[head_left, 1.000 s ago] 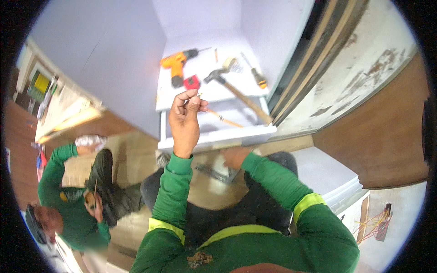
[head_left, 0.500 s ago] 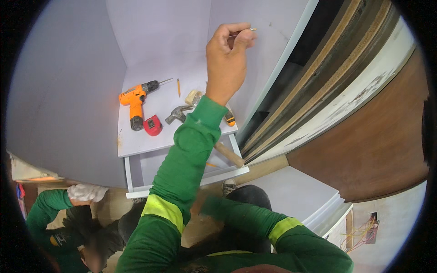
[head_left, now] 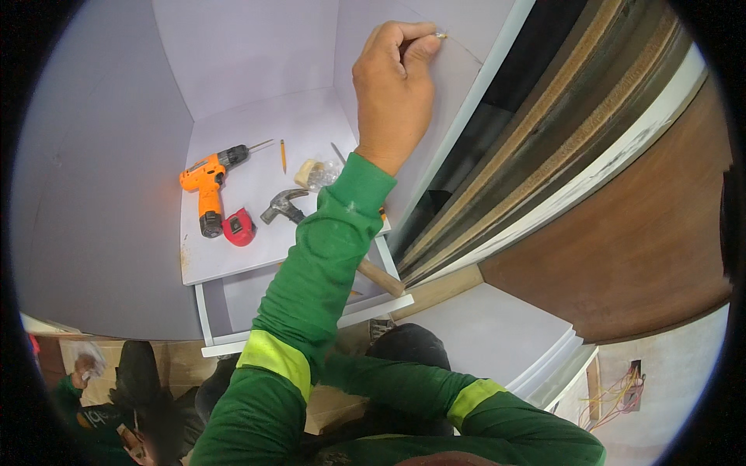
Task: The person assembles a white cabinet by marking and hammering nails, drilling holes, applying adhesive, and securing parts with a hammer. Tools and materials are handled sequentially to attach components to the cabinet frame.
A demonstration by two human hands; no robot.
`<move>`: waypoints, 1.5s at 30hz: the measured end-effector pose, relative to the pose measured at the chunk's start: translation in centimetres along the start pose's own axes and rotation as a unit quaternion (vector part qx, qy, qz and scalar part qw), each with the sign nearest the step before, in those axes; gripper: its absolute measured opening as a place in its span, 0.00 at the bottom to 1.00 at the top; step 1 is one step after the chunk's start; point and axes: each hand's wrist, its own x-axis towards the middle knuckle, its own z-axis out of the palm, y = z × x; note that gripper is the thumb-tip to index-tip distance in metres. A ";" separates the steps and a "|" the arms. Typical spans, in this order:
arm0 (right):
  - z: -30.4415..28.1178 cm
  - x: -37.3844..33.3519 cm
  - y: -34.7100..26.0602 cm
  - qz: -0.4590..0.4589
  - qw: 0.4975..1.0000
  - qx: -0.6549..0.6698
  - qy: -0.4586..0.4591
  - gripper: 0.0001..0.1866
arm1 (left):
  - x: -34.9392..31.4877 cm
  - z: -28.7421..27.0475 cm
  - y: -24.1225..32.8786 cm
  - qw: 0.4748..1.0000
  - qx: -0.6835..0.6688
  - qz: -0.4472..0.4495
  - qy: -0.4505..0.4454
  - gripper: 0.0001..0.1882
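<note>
My left hand reaches up to the cabinet's right inner panel. Its thumb and fingers pinch a small shiny metal piece, whose tip is at or close to the panel; its exact kind is too small to make out. My right forearm crosses beneath the left sleeve, which hides my right hand. Below the left hand, the cabinet shelf bears an orange cordless drill, a red tape measure, a pencil, a clear plastic bag and a claw hammer, its wooden handle partly behind my sleeve.
An open drawer juts out under the shelf. Long boards lean along the right. White panels lie stacked at lower right, near loose wires on the wall. At lower left, another person's hand holds a white cloth or bag.
My left hand has moved slightly up, bringing the metal piece to the panel's marked spot. My right hand, blurred before, is now hidden. The other person's hand has shifted left and down.
</note>
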 end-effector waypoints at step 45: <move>-1.4 -3.8 0.5 -0.032 0.999 -0.006 0.035 0.32 | 1.3 -0.6 -1.9 0.973 0.081 0.212 -0.051 0.11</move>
